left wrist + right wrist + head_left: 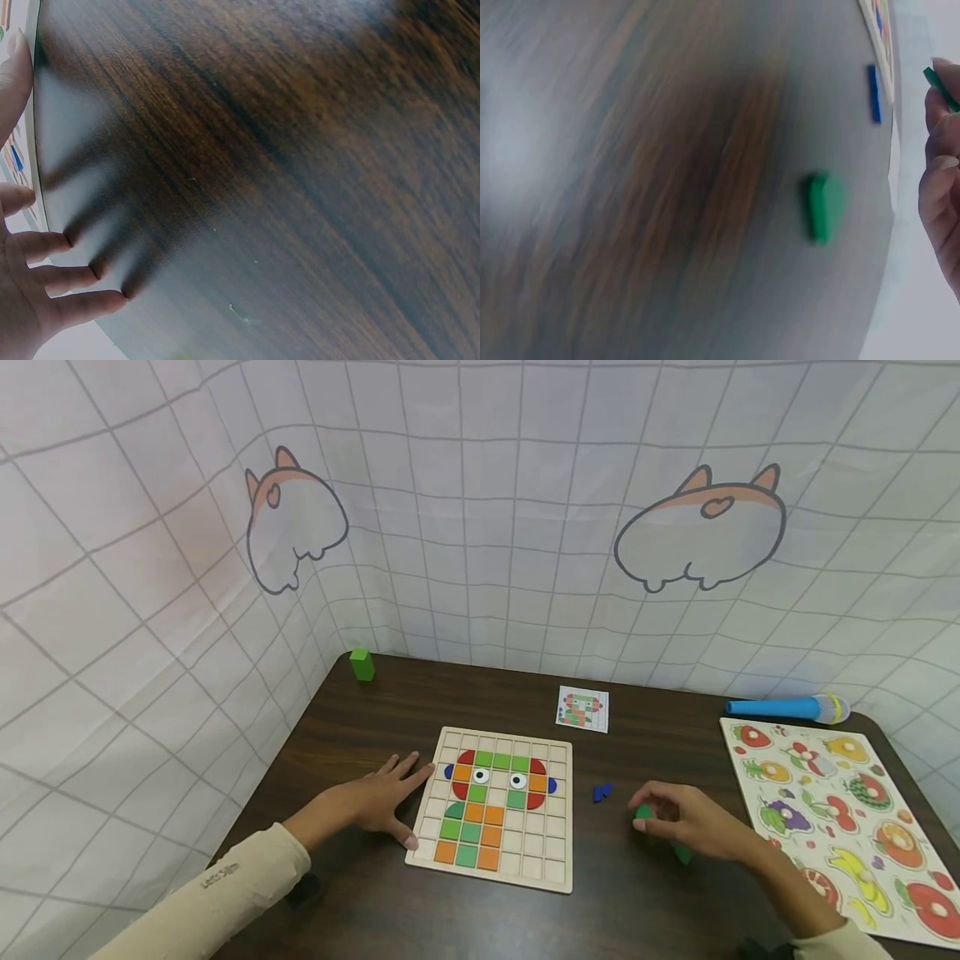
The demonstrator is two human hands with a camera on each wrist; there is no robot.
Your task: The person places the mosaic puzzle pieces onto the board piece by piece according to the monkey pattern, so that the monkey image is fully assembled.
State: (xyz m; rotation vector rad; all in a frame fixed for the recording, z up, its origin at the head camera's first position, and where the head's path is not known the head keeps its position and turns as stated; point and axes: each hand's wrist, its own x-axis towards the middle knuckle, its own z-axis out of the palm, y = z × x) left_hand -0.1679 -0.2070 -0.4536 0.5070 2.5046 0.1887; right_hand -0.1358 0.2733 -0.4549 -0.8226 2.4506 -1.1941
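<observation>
A wooden grid board (532, 843) lies on the table, with red, green, orange and blue tiles and two eye tiles forming a figure. My left hand (386, 797) spreads its fingers along the board's left side; its thumb touches the lower left corner, and in the left wrist view the other fingertips (94, 271) reach the tabletop. To the right of the board, my right hand (686, 818) pinches a small green tile (643, 812) between thumb and fingers. Another green tile (826, 206) lies on the table below that hand. Two small blue tiles (602, 792) lie between board and right hand.
Behind the board lies a pattern card (595, 724). A fruit puzzle board (817, 793) takes up the right side, with a blue toy microphone (780, 708) behind it. At the back left corner stands a green block (362, 665). A gridded curtain (487, 527) hangs along the back.
</observation>
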